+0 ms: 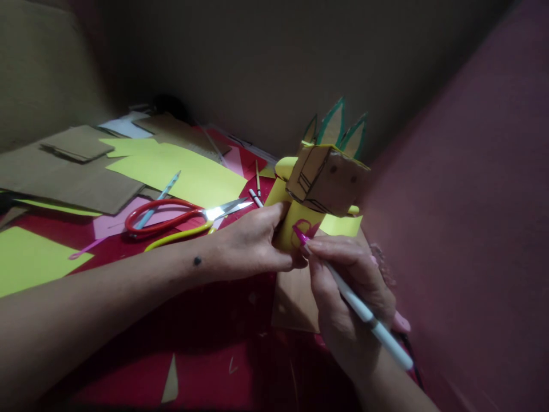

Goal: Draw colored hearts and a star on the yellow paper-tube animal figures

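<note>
A paper-and-cardboard animal figure point(332, 177) has a box-shaped brown head, a yellow paper tube body point(286, 229) and pointed cardboard pieces edged in green on top. My left hand point(261, 237) is wrapped round the yellow body and steadies it. Pinched in my right hand point(347, 292) is a white marker pen point(358, 306) with a magenta tip. That tip touches the yellow body, where a magenta curved outline shows. Scissors point(214, 213) with one red and one yellow handle lie left of the figure, beyond my left forearm.
Yellow paper sheets point(184, 171) and brown cardboard point(77, 171) cover the left of the red table point(206, 343). A light blue pen point(165, 191) lies by the scissors' red handle. Another cardboard piece point(294, 303) rests below the figure. A pink wall point(480, 200) rises at the right.
</note>
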{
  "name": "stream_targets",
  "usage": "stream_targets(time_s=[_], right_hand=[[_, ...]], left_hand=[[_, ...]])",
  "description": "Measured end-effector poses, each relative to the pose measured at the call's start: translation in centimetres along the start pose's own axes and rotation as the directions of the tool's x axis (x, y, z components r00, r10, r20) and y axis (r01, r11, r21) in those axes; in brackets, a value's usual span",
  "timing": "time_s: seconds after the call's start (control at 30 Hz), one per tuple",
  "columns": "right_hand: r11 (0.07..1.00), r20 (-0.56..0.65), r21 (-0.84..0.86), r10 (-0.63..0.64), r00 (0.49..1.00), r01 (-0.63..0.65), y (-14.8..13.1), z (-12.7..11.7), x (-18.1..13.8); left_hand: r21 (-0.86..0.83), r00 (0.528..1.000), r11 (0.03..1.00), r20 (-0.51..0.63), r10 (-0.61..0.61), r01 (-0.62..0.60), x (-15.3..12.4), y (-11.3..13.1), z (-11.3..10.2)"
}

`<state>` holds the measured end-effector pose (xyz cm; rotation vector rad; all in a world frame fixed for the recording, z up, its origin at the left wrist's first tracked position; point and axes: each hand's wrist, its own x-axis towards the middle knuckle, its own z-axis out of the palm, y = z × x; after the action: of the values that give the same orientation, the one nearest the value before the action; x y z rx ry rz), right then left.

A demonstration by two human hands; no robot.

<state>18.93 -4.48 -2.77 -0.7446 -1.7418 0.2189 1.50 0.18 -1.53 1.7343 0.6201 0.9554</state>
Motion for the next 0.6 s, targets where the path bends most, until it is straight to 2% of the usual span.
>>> stream_targets(time_s=[0.4, 0.6], right_hand=[[0.999, -0.011, -0.024, 0.027, 1.000, -0.028, -0.48, -0.01, 0.14], [1.000, 0.003, -0.005, 0.028, 1.000, -0.028, -0.50, -0.18, 0.21]], left_hand=[[0.000, 1.000, 1.000, -0.003, 0.009, -0.009, 0.04, 0.23, 0.01], [-0.064, 1.000, 0.998, -0.003, -0.010, 0.010, 0.09, 0.13, 0.09]])
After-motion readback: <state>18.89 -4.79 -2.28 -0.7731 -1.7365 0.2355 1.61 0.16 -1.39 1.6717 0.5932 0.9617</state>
